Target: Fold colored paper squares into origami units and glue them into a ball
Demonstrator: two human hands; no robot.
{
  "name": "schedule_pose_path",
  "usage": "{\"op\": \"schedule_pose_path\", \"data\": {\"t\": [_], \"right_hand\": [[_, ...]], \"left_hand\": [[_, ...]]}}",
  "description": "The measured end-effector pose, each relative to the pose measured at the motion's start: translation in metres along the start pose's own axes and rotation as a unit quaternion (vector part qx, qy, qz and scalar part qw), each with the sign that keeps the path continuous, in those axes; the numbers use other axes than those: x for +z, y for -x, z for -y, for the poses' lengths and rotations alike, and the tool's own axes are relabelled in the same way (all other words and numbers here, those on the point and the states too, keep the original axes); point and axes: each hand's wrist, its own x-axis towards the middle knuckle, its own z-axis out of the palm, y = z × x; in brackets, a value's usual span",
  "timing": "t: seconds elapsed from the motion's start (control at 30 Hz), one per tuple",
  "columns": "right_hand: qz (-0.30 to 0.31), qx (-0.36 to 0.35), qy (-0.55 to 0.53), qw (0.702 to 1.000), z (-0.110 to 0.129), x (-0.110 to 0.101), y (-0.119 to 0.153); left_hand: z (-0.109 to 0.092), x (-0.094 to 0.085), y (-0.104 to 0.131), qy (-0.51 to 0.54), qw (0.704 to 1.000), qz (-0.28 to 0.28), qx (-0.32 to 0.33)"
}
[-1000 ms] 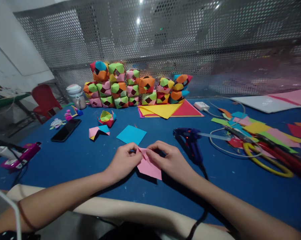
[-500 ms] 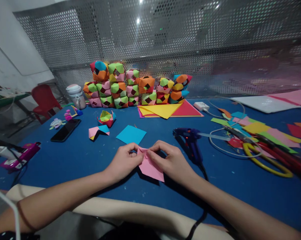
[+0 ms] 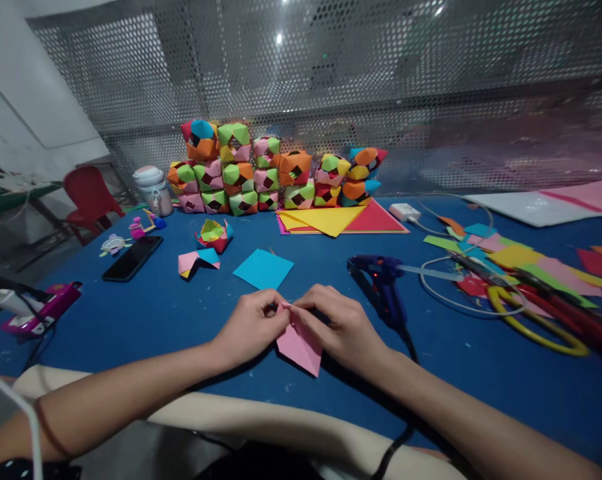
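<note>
Fingers [image 3: 279, 323] of L hand [image 3: 248, 327] pinched on the upper end of pink paper [image 3: 301, 348], thumb & index close together; R hand [image 3: 348, 327] does likewise from the other side, its thumb along the paper's upper R edge. Fingertips of both nearly meet at the top; the exact fold under them is hidden. Pink paper is b/w the hands, front & centre over the blue worktop [image 3: 155, 327], one corner pointing down twd the person, dark shadow below.

Just beyond the hands: flat blue square [image 3: 263, 269]. L of that, a folded pink/blue piece [image 3: 188, 262] & behind it a multicol. paper cup shape [image 3: 215, 243]. Phone [image 3: 133, 259] further L, nr a lidded jar [image 3: 151, 179]; purple power strip [image 3: 45, 310] at far L.

R of the hands, dark blue glue gun [image 3: 391, 297] lies on its side, red light lit, clear stick out the back twd loose col. paper pieces [image 3: 515, 257] & a yellow-handled tool [image 3: 545, 342]. At the back, stacked paper balls [image 3: 233, 137] in a row before a perforated metal screen [image 3: 331, 67]; yellow/red sheets [image 3: 325, 219] in front of the R-hand ones, white charger [image 3: 405, 212] next to them.
</note>
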Motion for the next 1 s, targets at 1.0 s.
{"op": "schedule_pose_path", "data": {"t": [1.0], "right_hand": [[0.018,0.055,0.063,0.996,-0.005,0.002,0.0]], "left_hand": [[0.008,0.004,-0.002,0.003,0.999,-0.04,0.017]]}}
